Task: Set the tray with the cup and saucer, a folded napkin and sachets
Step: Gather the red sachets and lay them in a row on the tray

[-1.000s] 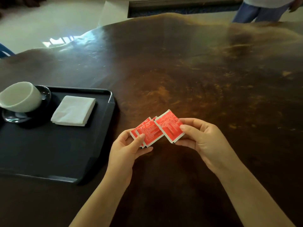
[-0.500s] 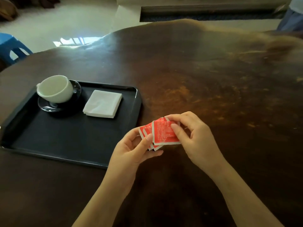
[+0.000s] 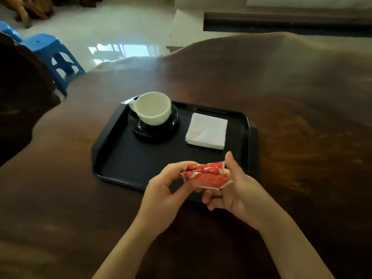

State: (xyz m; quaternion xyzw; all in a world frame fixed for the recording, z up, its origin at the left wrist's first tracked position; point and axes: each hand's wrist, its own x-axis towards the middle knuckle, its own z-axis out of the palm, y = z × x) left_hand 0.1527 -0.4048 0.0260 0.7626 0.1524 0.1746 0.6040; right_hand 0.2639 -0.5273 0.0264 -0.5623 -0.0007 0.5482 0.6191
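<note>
Across the whole frame we see a dark brown wooden table (image 3: 281, 97) with an irregular, wavy far edge, and beyond it a pale glossy floor (image 3: 120, 27) reflecting window light. At the far left stands a blue plastic stool (image 3: 50, 53). On the table sits a black tray (image 3: 104, 137); in its far left corner a white cup (image 3: 153, 108) rests on a dark glass saucer (image 3: 173, 125), and to the right of them lies a folded white napkin (image 3: 207, 130), apart from the saucer. Over the tray's near right edge we find both bare hands raised together. Our left hand (image 3: 161, 194) pinches the left ends of the red sachets (image 3: 207, 176) between thumb and fingers. Our right hand (image 3: 239, 190), palm turned inward with fingers curled underneath, grips their right side, thumb pointing up. The sachets are fanned between the two hands, above the tray and not resting on it.
</note>
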